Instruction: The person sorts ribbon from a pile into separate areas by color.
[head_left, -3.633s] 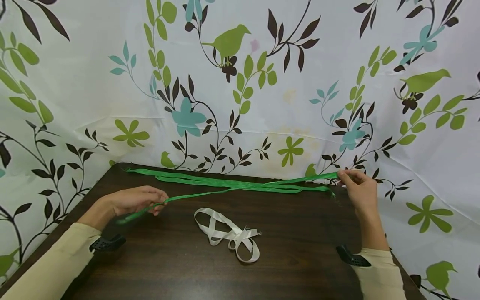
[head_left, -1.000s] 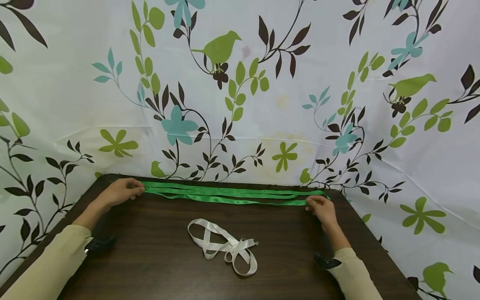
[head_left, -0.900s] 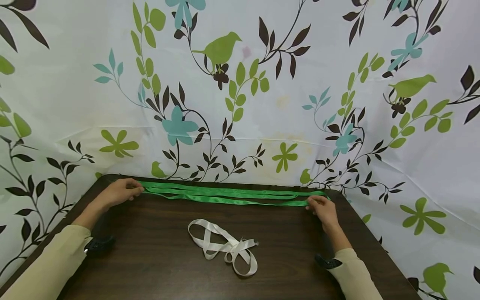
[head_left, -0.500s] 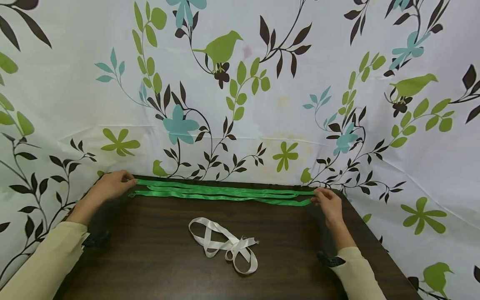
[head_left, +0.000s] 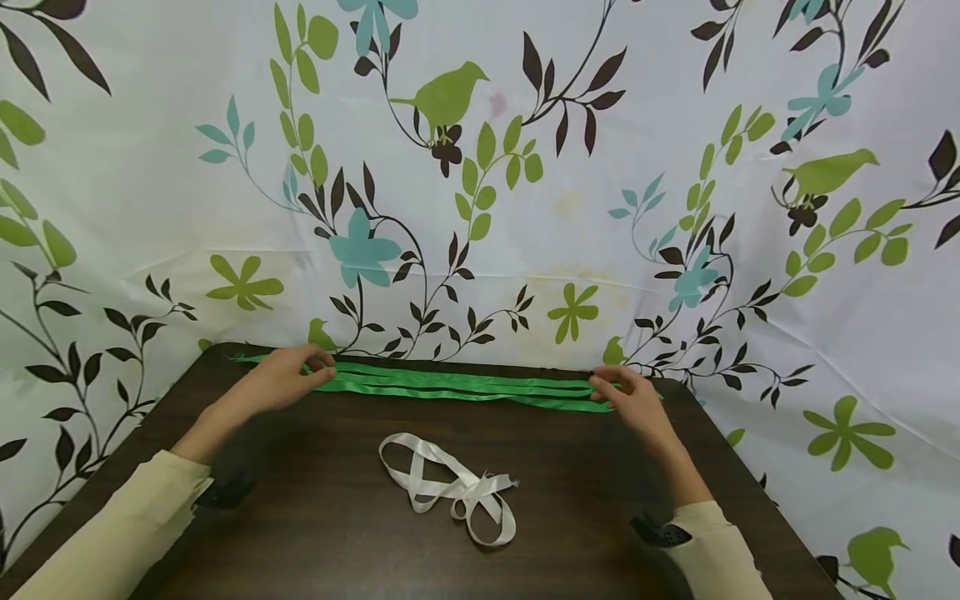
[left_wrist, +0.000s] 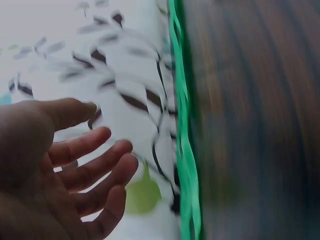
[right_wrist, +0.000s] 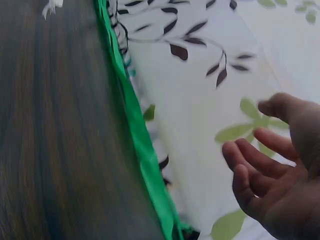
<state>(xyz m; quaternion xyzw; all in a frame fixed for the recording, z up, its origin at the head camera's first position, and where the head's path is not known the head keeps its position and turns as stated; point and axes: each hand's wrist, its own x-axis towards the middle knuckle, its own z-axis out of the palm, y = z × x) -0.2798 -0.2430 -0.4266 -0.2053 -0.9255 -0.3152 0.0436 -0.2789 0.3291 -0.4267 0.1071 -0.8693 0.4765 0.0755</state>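
"Head view: a person's two hands at a table. Where is the green ribbon (head_left: 450,382)?"

"Stretched from side to side along the back edge of the dark brown table (head_left: 322,533), in several long strands running close beside one another."

"And the left hand (head_left: 281,377)?"

"In front of the ribbon's left part, fingers loosely bent and spread, thumb apart. The left wrist view shows a gap between its fingertips and the green strands."

"The right hand (head_left: 628,402)?"

"Near the ribbon's right end, relaxed, its fingers half bent with the thumb held away from them. In the right wrist view it too stands clear of the ribbon, to one side."

"What else is on the tabletop?"

"A white ribbon (head_left: 472,490), lying in loose loops near the middle, between the two forearms and nearer the person than the green one. One frayed end points right."

"And the surroundings?"

"Cream sleeves (head_left: 112,533) cover both forearms, a black device (head_left: 225,492) at each wrist. Behind the table hangs a creased white cloth (head_left: 675,108), printed with green birds, blue flowers and dark leafy stems."
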